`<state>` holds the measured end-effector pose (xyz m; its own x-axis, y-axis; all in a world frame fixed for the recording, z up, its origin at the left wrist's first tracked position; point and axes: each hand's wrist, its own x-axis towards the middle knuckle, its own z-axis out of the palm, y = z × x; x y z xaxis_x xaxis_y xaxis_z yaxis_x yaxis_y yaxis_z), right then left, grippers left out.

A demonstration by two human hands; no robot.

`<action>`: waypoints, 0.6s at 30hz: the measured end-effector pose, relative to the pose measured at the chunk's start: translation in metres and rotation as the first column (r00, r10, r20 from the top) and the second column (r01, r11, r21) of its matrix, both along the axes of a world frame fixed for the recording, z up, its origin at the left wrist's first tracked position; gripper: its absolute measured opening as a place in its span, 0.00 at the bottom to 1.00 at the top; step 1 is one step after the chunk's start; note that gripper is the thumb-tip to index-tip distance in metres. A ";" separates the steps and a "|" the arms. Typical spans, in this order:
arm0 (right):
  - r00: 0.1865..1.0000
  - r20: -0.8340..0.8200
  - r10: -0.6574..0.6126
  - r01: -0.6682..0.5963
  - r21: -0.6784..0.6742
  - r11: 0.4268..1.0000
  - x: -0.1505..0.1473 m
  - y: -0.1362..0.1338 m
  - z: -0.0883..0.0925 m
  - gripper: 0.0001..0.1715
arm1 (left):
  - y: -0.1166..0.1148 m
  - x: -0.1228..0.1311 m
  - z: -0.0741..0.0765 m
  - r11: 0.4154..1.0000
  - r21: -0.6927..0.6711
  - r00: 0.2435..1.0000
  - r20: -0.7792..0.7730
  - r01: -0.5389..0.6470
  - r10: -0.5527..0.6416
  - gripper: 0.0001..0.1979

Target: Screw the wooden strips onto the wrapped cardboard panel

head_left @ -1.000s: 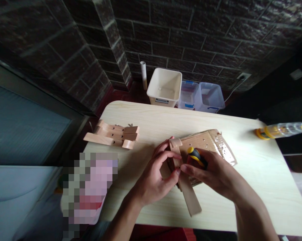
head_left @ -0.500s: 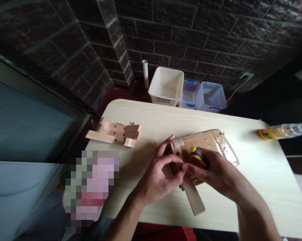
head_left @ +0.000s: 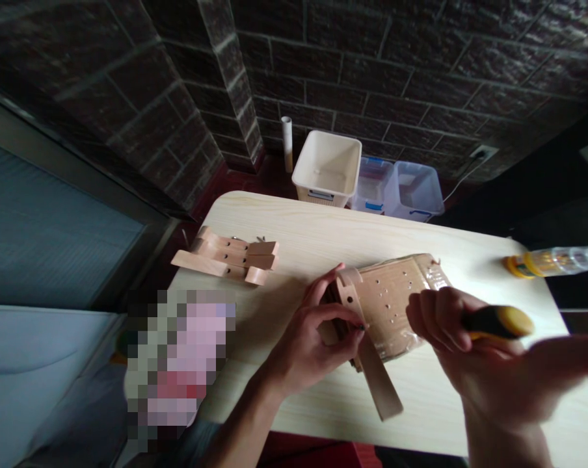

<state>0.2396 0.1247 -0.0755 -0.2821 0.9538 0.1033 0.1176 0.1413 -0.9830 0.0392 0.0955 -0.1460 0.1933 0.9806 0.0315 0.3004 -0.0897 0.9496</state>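
Note:
My left hand (head_left: 306, 331) pinches a small dark screw (head_left: 361, 327) between thumb and forefinger. It is held against a curved wooden strip (head_left: 379, 383) with holes, whose hooked end points away from me. The other left fingers reach round the strip's far end. Under the strip lies a piece of cardboard (head_left: 372, 289) dotted with small holes. My right hand (head_left: 474, 344) is raised to the right of the cardboard, fingers curled round a yellow and black screwdriver (head_left: 499, 322) and thumb stretched out. The screwdriver's shaft is hidden.
Several similar wooden strips (head_left: 230, 257) lie at the table's left, with small metal pieces (head_left: 260, 238) behind them. A clear and yellow bottle-shaped container (head_left: 552, 260) lies at the right edge. Beyond the table (head_left: 255, 205) stand a cream bin (head_left: 326, 195) and two clear boxes.
My right hand has pulled back from the wooden strip, rising to the right and turning over with the screwdriver. My left hand stays on the strip, and the screw between its fingers now shows.

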 end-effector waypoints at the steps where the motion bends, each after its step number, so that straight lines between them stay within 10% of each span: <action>1: 0.992 -0.122 -0.038 0.038 0.002 0.999 -0.006 -0.002 0.003 0.42 | 0.000 0.000 0.000 1.000 -0.008 1.000 0.005 0.002 -0.002 0.05; 8: 0.859 -0.509 -0.051 -0.059 -0.197 0.979 -0.036 -0.008 0.020 0.37 | 0.000 -0.002 0.001 1.000 -0.019 1.000 0.009 0.022 -0.022 0.07; 18: 0.869 -0.495 0.024 -0.130 -0.181 0.975 -0.044 -0.008 0.005 0.36 | 0.000 -0.004 0.000 0.999 -0.018 0.999 0.025 0.032 -0.031 0.08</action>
